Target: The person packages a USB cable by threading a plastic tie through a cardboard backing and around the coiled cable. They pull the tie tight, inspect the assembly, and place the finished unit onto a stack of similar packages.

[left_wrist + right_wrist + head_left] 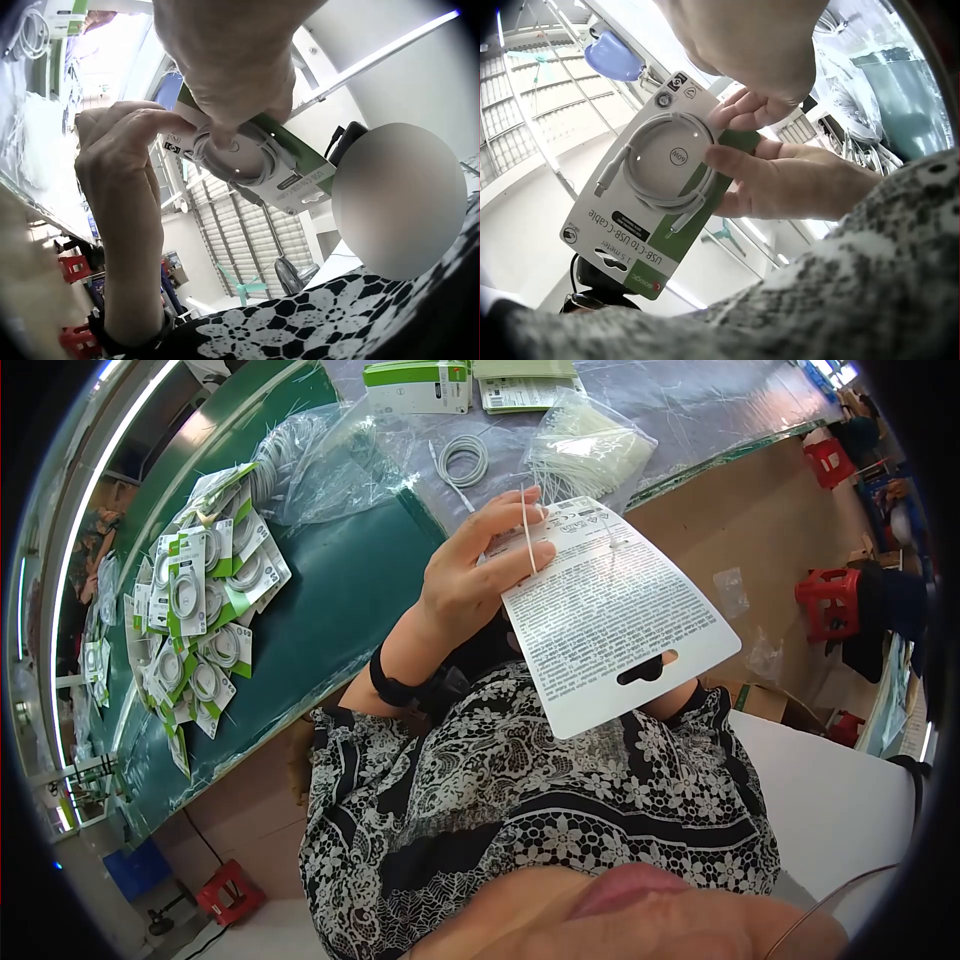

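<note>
A white and green packaging card, its printed back showing in the head view, is in front of my chest. My left hand grips one edge; its thumb lies on the front in the right wrist view. On that front sits a coiled white USB-C cable. A thin white cable tie sticks up from the card's back between my left fingers. My right hand, hidden behind the card in the head view, has bent fingers at the card's edge beside the coil.
Finished-looking cable cards lie piled on the green table at left. Behind are a loose coiled cable, a clear bag of cable ties, a bag of cables and stacked cards. Red stools stand at right.
</note>
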A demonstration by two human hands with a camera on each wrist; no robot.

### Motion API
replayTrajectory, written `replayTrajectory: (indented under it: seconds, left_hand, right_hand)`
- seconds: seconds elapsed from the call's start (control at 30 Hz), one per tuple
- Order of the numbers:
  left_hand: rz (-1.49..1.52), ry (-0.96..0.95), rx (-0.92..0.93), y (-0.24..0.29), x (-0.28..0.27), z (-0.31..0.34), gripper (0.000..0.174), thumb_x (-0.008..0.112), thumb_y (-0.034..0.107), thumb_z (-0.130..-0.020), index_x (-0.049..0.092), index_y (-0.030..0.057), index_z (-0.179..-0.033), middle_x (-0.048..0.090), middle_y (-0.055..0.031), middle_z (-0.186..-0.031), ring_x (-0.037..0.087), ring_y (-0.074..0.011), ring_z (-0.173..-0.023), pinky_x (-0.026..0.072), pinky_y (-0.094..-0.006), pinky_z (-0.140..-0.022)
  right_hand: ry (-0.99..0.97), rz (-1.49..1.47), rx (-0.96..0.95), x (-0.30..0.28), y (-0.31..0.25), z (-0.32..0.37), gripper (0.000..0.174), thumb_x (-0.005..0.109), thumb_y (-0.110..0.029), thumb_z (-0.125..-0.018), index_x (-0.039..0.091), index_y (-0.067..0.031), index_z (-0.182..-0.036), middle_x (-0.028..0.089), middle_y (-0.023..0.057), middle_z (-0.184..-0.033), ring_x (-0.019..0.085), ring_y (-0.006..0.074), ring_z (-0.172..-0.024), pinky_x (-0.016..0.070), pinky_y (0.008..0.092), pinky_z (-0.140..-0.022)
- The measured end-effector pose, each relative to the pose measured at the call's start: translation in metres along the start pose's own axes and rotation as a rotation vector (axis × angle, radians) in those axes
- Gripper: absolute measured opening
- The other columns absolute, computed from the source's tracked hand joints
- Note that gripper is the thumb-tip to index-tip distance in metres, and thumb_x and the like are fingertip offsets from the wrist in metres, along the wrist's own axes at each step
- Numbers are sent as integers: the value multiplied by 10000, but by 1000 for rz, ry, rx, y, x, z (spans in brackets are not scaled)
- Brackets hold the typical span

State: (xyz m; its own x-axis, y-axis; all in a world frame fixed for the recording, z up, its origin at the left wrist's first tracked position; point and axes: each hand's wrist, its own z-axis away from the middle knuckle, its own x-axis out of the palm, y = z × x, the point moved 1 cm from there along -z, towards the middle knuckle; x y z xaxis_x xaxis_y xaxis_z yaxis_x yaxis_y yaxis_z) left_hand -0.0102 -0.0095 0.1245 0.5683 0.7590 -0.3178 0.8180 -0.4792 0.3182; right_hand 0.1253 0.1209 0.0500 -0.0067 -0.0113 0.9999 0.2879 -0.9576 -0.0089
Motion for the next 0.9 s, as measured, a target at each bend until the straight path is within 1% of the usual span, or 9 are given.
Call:
replayTrajectory:
  seconds: [0.07, 0.17, 0.6, 0.9]
  left_hand:
    - [-2, -11, 5, 1, 1, 1, 378, 738, -4, -705, 548, -14, -1032, 588, -273, -1035, 611, -419, -1009, 507, -499, -885]
    - [31, 64, -98, 7, 3, 1, 341, 713, 1, -705, 638, 70, -1030, 579, -175, -1092, 589, -404, -1069, 504, -458, -909]
    - [38, 45, -64, 10, -1, 0, 328, 716, 6, -697, 640, 59, -1012, 585, -175, -1091, 599, -396, -1055, 513, -446, -897]
    - [-41, -13, -55, 10, -1, 2, 330, 708, -4, -695, 642, 61, -1012, 591, -163, -1083, 623, -370, -1007, 549, -397, -841]
  right_hand:
    - [-9, -9, -3, 4, 2, 2, 590, 475, -268, -969, 194, -58, -1443, 359, 186, -1402, 469, 250, -1234, 481, 336, -968]
    - [-25, -22, -9, 10, 4, 4, 591, 477, -268, -968, 196, -56, -1442, 360, 186, -1401, 470, 248, -1234, 478, 338, -972]
    - [-90, -67, -13, 43, 15, 14, 593, 489, -270, -964, 207, -50, -1437, 367, 184, -1400, 470, 239, -1232, 464, 345, -990]
    - [-141, -93, -4, 61, 18, 12, 595, 497, -271, -962, 214, -46, -1434, 372, 182, -1399, 470, 233, -1230, 454, 351, -1002]
